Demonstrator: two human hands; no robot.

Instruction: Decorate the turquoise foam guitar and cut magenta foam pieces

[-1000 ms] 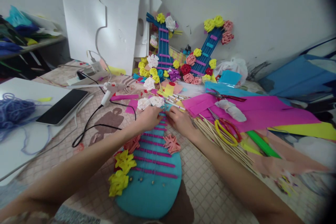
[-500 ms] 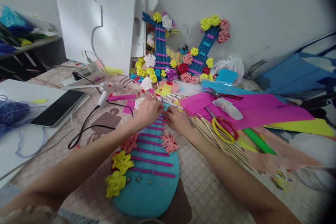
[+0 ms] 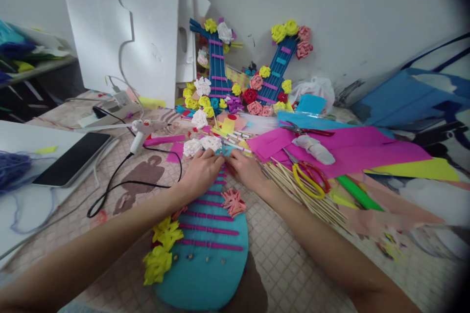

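1. Surface: a pale checked mat on the floor, set against a white wall. A white foam board leans at the left.
2. Clutter: glue gun, yellow-handled scissors, bamboo sticks, magenta paper, dark phone.
3. 2 flower-covered guitars lean on the wall.
4. Item: a teal guitar cutout lies flat at mat centre, body toward the person. It carries magenta crossbars, yellow and pink edge flowers, and white flowers at the neck.
5. Left hand and right hand meet on the neck, fingers curled, tips pressed down. Whether either pinches anything cannot be told.
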